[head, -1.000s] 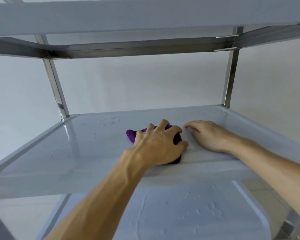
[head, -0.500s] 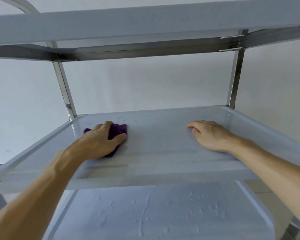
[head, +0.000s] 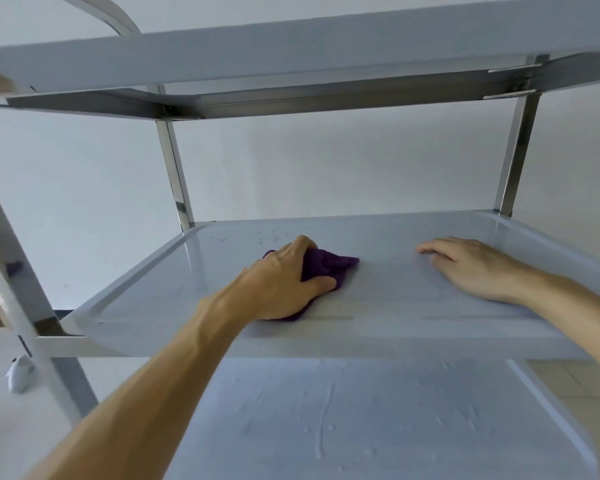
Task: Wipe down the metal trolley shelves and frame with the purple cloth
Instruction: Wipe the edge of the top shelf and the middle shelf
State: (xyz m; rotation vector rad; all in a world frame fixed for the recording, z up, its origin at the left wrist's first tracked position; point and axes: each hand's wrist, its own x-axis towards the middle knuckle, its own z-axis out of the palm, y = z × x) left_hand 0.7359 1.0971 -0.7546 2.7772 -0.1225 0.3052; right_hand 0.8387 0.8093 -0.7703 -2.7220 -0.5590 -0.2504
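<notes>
Left hand grips purple cloth mid-shelf, clear of rims

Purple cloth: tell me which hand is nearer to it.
Left. The left hand grips the purple cloth on the middle shelf; the right hand rests flat, apart to its right.

The left hand grips a bunched purple cloth and presses it on the middle shelf of a metal trolley, left of centre. The right hand lies flat on the same shelf, fingers straight, well apart from the cloth. Above runs the top shelf, joined by upright posts. Below, the bottom shelf carries water drops and a streak
</notes>
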